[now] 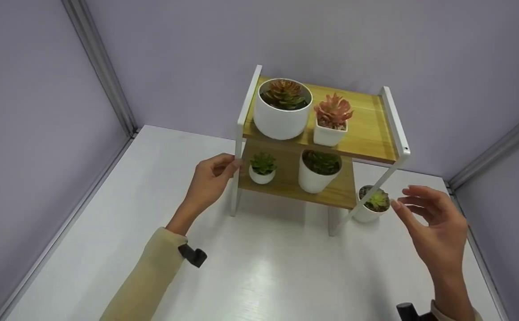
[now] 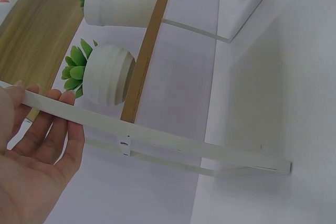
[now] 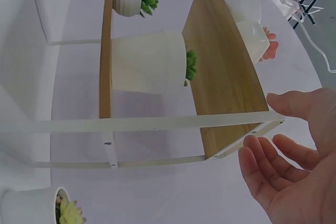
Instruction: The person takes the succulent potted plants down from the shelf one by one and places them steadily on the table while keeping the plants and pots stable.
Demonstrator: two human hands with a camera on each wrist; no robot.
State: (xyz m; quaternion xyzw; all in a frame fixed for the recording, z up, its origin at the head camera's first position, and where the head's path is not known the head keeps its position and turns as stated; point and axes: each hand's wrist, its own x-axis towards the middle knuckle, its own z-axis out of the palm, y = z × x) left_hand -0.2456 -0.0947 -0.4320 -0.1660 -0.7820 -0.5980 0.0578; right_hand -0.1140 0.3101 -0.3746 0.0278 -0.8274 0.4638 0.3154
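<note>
A two-tier plant shelf (image 1: 368, 111) with wooden boards and a white frame stands near the back wall. My left hand (image 1: 210, 183) grips its left front upright (image 2: 173, 140) between thumb and fingers. Beside the frame's right side, my right hand (image 1: 440, 227) hovers with fingers loosely bent and nothing in them. On the top board are a large round white pot (image 1: 282, 118) with a reddish-green succulent and a small square pot (image 1: 329, 135) with a pink one. The lower board carries a small ribbed pot (image 2: 107, 74) and a taller white pot (image 3: 147, 64), both with green succulents.
Another white pot (image 1: 366, 215) with a yellow-green succulent stands on the white tabletop (image 1: 241, 276), just right of the shelf and near my right hand. Pale panels (image 1: 188, 53) enclose the table at the back and both sides.
</note>
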